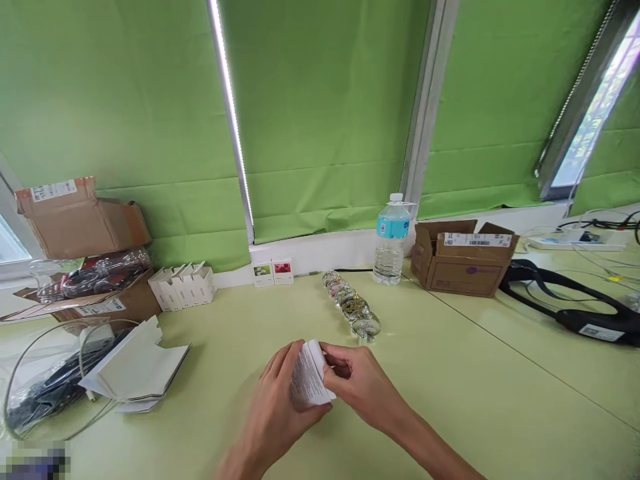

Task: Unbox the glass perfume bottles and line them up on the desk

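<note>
The left hand (275,404) grips a white box (307,379) at its two o'clock. The right hand (364,385) pinches the box's edge, the box at this hand's nine o'clock, over the desk (450,393).

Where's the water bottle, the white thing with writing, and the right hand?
Water bottle (392,233): head view, on its blue label.
White thing with writing (308,379): head view, on its printed side.
Right hand (364,382): head view, on the back of it.
</note>
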`<state>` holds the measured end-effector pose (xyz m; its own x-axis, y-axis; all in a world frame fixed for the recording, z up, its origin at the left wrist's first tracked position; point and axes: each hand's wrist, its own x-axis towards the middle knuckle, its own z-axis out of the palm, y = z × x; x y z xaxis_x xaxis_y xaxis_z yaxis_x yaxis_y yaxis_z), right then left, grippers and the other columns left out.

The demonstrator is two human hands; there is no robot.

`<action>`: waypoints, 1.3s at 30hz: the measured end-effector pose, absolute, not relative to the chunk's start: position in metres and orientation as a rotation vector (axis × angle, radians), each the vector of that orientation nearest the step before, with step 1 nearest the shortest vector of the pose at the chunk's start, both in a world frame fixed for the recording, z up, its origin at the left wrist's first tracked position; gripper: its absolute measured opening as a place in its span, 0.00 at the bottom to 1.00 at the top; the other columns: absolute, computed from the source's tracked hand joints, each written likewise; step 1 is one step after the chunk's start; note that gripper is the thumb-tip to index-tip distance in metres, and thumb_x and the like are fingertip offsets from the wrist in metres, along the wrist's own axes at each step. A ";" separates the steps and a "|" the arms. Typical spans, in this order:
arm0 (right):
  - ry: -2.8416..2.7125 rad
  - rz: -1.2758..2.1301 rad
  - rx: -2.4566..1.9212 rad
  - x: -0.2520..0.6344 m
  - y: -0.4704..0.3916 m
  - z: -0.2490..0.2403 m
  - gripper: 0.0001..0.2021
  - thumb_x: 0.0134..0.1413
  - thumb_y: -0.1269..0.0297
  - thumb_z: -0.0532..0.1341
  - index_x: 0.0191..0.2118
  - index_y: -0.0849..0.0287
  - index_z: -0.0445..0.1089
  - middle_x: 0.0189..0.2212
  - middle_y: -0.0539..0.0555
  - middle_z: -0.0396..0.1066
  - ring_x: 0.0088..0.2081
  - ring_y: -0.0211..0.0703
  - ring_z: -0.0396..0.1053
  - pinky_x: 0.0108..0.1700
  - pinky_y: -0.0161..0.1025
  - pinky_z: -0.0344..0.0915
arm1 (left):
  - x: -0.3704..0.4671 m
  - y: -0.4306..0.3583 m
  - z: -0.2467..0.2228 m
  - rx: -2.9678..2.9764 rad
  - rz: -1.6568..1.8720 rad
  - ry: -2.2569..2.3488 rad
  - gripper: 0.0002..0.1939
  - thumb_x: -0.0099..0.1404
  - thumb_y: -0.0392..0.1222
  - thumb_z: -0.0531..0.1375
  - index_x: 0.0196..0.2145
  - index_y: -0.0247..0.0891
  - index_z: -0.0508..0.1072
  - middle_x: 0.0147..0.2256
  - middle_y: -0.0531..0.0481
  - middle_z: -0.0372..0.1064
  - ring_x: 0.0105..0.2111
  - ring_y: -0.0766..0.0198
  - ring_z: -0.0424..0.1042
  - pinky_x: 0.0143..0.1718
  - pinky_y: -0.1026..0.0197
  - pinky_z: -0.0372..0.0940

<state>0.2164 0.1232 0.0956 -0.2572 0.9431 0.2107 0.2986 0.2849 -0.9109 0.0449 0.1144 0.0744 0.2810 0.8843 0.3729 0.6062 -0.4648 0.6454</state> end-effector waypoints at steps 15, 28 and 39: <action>-1.798 0.856 -1.150 0.210 0.121 0.096 0.18 0.58 0.53 0.55 0.48 0.57 0.69 0.36 0.54 0.73 0.32 0.41 0.71 0.32 0.35 0.68 | 0.039 0.124 0.060 1.790 1.233 1.514 0.39 0.50 0.50 0.67 0.56 0.40 0.57 0.45 0.46 0.69 0.42 0.55 0.69 0.38 0.57 0.65; -1.649 0.739 -1.195 0.223 0.141 0.081 0.17 0.62 0.52 0.50 0.44 0.59 0.69 0.27 0.53 0.72 0.26 0.40 0.69 0.29 0.36 0.67 | 0.031 0.126 0.060 1.780 1.203 1.136 0.31 0.53 0.46 0.67 0.53 0.41 0.60 0.50 0.44 0.66 0.49 0.54 0.67 0.50 0.52 0.63; -1.801 0.695 -1.090 0.228 0.134 0.094 0.21 0.55 0.60 0.58 0.55 0.47 0.62 0.56 0.53 0.60 0.47 0.43 0.66 0.42 0.40 0.73 | 0.028 0.124 0.069 2.026 1.282 1.207 0.09 0.61 0.41 0.60 0.39 0.42 0.67 0.53 0.45 0.60 0.48 0.59 0.67 0.45 0.56 0.67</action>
<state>0.2285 0.1337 0.0937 -0.2150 0.8902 0.4016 0.3895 0.4552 -0.8007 0.0275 0.1240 0.0692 0.1833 0.8548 0.4856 0.4333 -0.5136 0.7406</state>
